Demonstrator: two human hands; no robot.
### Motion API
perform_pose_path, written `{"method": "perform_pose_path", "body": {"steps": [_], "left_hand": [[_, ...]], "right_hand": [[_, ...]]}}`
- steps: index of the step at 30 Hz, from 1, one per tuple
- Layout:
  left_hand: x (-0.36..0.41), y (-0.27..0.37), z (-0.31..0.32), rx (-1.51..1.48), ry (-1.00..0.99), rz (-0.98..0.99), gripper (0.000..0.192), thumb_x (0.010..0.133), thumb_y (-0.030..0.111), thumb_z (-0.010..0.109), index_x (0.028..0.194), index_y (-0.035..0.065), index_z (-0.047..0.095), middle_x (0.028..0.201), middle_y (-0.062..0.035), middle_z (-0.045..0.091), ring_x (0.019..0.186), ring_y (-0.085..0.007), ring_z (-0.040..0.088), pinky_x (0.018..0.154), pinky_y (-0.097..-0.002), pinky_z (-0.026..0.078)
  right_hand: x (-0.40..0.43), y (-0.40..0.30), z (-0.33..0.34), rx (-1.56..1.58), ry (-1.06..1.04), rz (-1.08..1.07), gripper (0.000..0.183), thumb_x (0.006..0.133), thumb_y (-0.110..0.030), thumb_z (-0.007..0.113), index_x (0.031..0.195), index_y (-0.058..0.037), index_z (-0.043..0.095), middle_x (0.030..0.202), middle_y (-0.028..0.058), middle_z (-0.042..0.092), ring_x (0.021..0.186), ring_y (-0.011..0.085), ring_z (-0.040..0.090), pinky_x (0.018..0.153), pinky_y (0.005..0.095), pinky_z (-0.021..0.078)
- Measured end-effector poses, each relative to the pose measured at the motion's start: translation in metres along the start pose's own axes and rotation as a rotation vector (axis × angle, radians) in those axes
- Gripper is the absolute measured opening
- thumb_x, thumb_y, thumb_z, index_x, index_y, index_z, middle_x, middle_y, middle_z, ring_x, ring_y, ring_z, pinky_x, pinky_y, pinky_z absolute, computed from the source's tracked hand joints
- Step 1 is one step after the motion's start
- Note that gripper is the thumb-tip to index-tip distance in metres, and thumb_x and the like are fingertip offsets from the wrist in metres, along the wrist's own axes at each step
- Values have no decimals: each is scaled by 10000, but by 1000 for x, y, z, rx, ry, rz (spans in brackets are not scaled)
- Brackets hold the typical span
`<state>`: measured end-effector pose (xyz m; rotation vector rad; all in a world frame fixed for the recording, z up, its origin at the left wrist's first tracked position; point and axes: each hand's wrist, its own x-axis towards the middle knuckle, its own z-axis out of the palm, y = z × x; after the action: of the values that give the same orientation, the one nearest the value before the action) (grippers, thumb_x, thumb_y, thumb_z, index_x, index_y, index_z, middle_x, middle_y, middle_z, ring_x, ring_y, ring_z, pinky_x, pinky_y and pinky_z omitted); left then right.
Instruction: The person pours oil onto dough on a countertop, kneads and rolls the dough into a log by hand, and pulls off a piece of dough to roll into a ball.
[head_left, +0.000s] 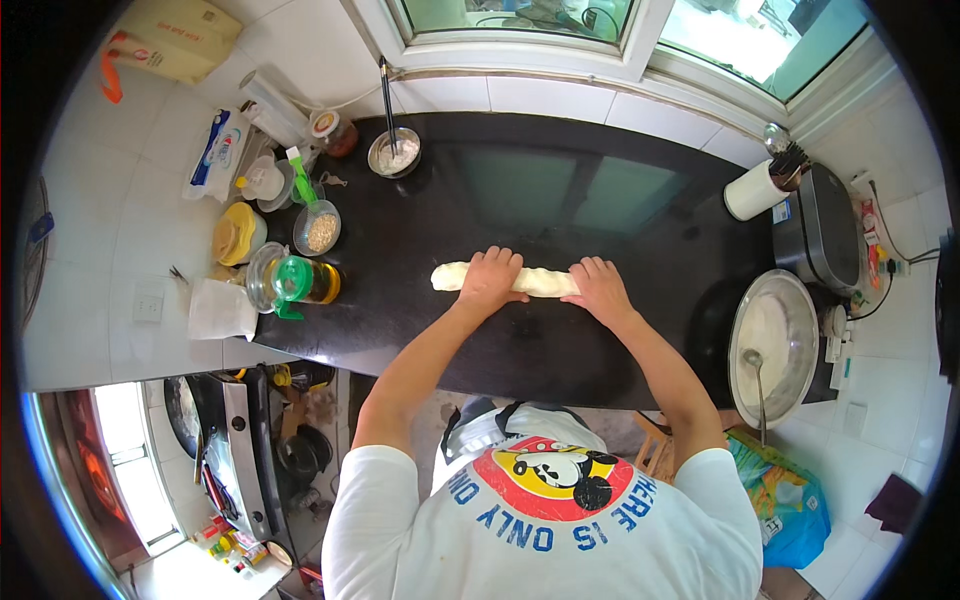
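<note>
A thick pale roll of dough (544, 283) lies crosswise on the black countertop (540, 337), its surface slightly lumpy. My left hand (489, 282) grips it left of its middle, fingers over the far side and thumb toward the right. At the right end, my right hand (602, 289) wraps over the dough and hides its tip. A short rounded stretch of dough sticks out beyond my left hand, and another stretch shows between the two hands.
At the back left stands a metal bowl (395, 154) of flour with chopsticks (388, 105). A green-lidded oil jug (300, 280) and a bowl of oats (321, 231) line the left side. To the right are a large metal basin (775, 352) with a ladle, a white utensil holder (752, 192) and a dark appliance (821, 229).
</note>
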<state>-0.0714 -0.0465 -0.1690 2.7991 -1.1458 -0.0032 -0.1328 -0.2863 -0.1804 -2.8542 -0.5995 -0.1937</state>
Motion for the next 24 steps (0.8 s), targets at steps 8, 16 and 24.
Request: {"method": "perform_pose_path", "body": {"steps": [8,16,24], "left_hand": [[-30,-12,-30,-24,32,43,979,594,529,813,1373,76,431,1271,-84,503,1236,-250,458,1058,-466,345],[-63,-54,-36,-76,-11,-99,976,578,422,856,1378,71,422,1322,-108,482,1286,-280,426,1106,-459,306],[-35,-70,-13,-140,-132,-42,614,586,393,848,1041,76,583,1071,-77,573,1066,-265,552,896,-410,459]], "right_hand": [[0,-10,-35,105,-50,-7,726,656,-342,834,1246,-58,522,1176,103,556,1107,270,544,934,452,430],[49,-82,-8,146,24,58,822,628,-341,852,1300,-45,484,1220,100,544,1160,263,535,990,504,413],[87,-112,25,-44,-69,81,520,619,-362,841,955,-80,562,905,41,561,900,218,585,711,377,480]]}}
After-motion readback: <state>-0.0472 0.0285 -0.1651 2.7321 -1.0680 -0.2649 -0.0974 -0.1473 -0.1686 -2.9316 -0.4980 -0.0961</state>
